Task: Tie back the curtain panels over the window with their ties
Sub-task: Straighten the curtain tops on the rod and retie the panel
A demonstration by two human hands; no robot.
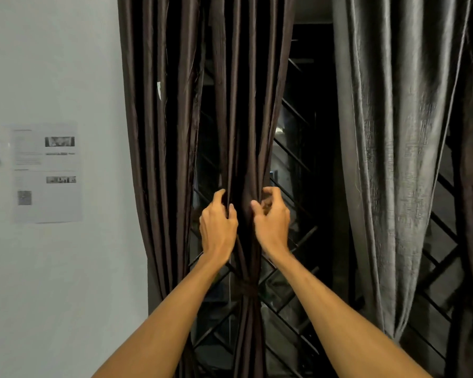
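dim, even indoor light | window dark | soft focus | edges bowed

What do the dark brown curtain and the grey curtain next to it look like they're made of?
The dark brown curtain panel looks like smooth satin-type fabric: soft sheen runs along its folds. The grey curtain panel seems a coarser, slubbed cloth: mottled, streaky shine. Fibre unclear.

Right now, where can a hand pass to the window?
Widest: between the tied brown panel and the grey curtain. A narrower slit separates it from the outer brown panel. Crowded above the tie, where left hand and right hand grip.
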